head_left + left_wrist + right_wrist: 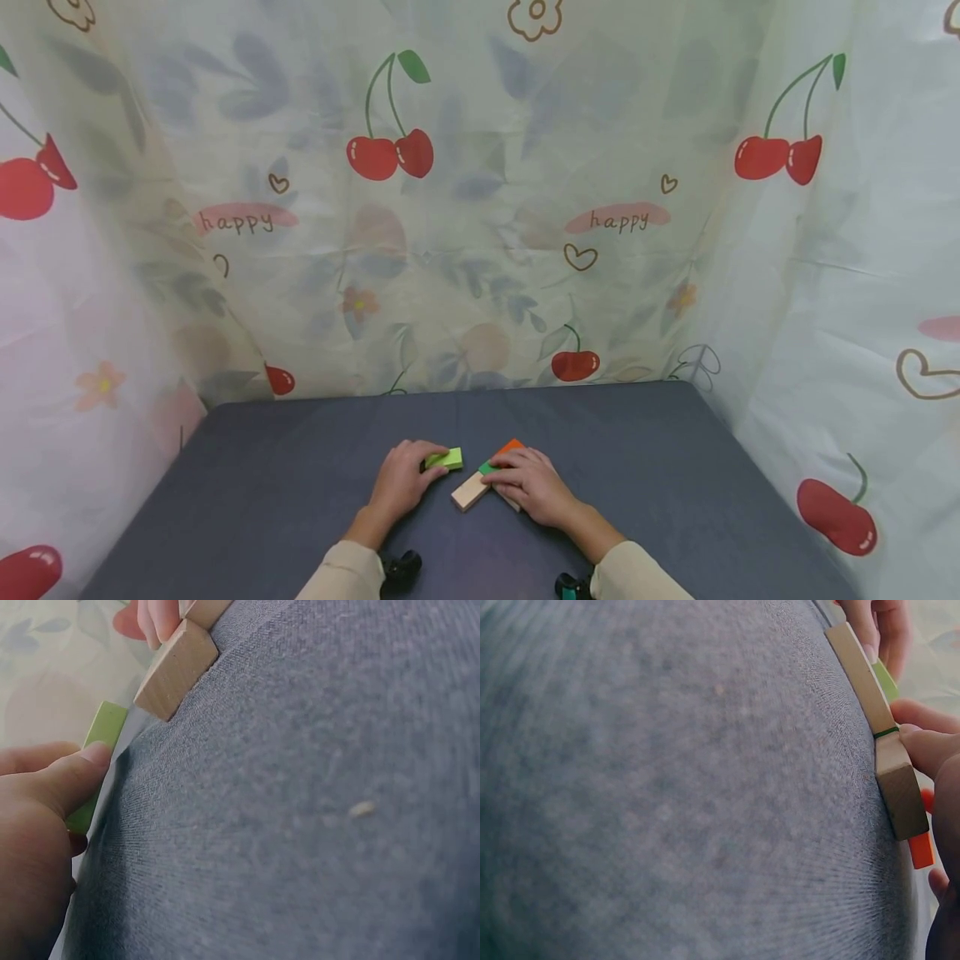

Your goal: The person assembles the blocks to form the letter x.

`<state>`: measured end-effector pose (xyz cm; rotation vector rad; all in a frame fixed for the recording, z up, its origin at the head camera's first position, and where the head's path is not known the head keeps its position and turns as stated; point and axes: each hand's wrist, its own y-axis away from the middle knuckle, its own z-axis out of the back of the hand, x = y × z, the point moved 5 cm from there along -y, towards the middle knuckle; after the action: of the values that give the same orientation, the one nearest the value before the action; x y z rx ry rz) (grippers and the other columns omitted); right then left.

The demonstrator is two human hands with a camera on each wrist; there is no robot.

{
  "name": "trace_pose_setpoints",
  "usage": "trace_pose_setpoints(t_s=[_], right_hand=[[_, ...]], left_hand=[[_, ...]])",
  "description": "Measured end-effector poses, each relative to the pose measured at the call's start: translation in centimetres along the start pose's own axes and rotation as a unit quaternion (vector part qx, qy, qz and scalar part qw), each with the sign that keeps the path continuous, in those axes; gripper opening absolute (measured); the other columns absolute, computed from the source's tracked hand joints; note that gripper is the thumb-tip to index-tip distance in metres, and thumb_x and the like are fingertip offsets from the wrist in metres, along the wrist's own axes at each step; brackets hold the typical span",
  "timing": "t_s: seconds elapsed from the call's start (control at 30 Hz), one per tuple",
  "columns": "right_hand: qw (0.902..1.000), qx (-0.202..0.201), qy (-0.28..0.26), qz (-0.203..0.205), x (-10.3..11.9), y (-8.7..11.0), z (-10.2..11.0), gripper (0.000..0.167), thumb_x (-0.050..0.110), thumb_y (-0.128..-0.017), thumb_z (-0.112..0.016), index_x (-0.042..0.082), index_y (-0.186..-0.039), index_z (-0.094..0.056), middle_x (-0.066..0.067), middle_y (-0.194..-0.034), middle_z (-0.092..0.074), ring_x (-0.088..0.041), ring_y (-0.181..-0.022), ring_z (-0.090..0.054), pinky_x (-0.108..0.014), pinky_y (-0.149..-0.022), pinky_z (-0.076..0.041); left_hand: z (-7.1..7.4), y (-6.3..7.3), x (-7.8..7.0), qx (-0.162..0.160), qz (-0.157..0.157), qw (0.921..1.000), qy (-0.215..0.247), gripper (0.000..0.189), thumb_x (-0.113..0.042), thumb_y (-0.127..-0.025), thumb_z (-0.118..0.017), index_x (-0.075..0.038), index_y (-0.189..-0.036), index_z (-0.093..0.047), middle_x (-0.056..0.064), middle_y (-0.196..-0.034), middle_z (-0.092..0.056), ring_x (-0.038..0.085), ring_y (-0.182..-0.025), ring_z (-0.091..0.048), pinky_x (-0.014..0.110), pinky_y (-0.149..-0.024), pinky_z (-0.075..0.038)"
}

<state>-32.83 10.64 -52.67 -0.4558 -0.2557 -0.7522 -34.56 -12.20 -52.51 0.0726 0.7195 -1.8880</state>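
Observation:
My left hand (401, 479) pinches a lime-green block (453, 457) between thumb and fingers, left of the other blocks. In the left wrist view, the thumb lies along the face of this lime block (109, 724). My right hand (534, 487) reaches over a group of blocks, its thumb and index finger at a green block (486, 468). An orange block (512, 446) shows beyond the fingers, partly covered. A plain wooden block (470, 492) extends toward the lower left, and another wooden block (902, 802) angles away beneath the hand.
The blocks lie on a dark grey cloth-covered table (300, 483). Printed curtains (465, 275) surround its back and sides. Near the front edge, a black object (402, 569) sits by the left sleeve, and another dark object (572, 587) by the right.

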Motion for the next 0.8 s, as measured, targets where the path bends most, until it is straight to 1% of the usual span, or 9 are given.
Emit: trace_pose_setpoints(t_s=[0.1, 0.3, 0.4, 0.53, 0.8], right_hand=[[1.0, -0.002, 0.001, 0.005, 0.0, 0.0, 0.0, 0.028, 0.025, -0.097, -0.06, 0.031, -0.122, -0.07, 0.002, -0.133, -0.057, -0.023, -0.127, -0.045, -0.058, -0.105, -0.025], [1.0, -0.003, 0.0, 0.007, 0.0, 0.0, 0.0, 0.028, 0.025, -0.097, -0.06, 0.03, -0.122, -0.07, 0.002, -0.133, -0.057, -0.022, -0.127, -0.045, -0.058, -0.105, -0.026], [1.0, -0.004, -0.001, 0.005, -0.1, 0.0, -0.1, 0.028, 0.025, -0.097, -0.06, 0.03, -0.122, -0.07, 0.002, -0.133, -0.057, -0.022, -0.127, -0.045, -0.058, -0.105, -0.025], [0.9999, -0.007, -0.001, 0.008, 0.0, 0.0, -0.1, 0.028, 0.024, -0.097, -0.06, 0.03, -0.122, -0.07, 0.002, -0.132, -0.057, -0.023, -0.127, -0.045, -0.058, -0.106, -0.025], [0.9998, -0.013, -0.006, 0.013, 0.0, 0.0, -0.1, 0.027, 0.024, -0.097, -0.06, 0.029, -0.122, -0.07, 0.0, -0.132, -0.058, -0.023, -0.126, -0.046, -0.058, -0.105, -0.026]], left_hand=[[-0.2, -0.2, -0.1, 0.005, -0.001, 1.0, 0.0, 0.029, -0.034, -0.081, -0.079, -0.025, -0.108, -0.075, -0.007, -0.104, -0.069, 0.016, -0.092, -0.059, 0.041, -0.081, -0.045], [-0.4, -0.4, -0.2, 0.012, -0.008, 0.9999, 0.004, 0.028, -0.031, -0.081, -0.079, -0.024, -0.107, -0.074, -0.006, -0.104, -0.069, 0.016, -0.092, -0.058, 0.04, -0.08, -0.046], [-0.5, -0.5, -0.2, 0.02, -0.003, 0.9998, 0.008, 0.028, -0.03, -0.081, -0.079, -0.024, -0.108, -0.075, -0.007, -0.105, -0.069, 0.015, -0.091, -0.057, 0.038, -0.078, -0.046], [-0.5, -0.8, -0.5, 0.031, -0.01, 0.9995, 0.003, 0.028, -0.031, -0.082, -0.078, -0.024, -0.11, -0.074, -0.007, -0.107, -0.069, 0.015, -0.091, -0.057, 0.038, -0.079, -0.046], [-0.5, -1.0, -1.6, 0.028, -0.053, 0.998, -0.019, 0.028, -0.033, -0.083, -0.077, -0.024, -0.109, -0.074, -0.007, -0.107, -0.07, 0.017, -0.093, -0.059, 0.042, -0.082, -0.045]])
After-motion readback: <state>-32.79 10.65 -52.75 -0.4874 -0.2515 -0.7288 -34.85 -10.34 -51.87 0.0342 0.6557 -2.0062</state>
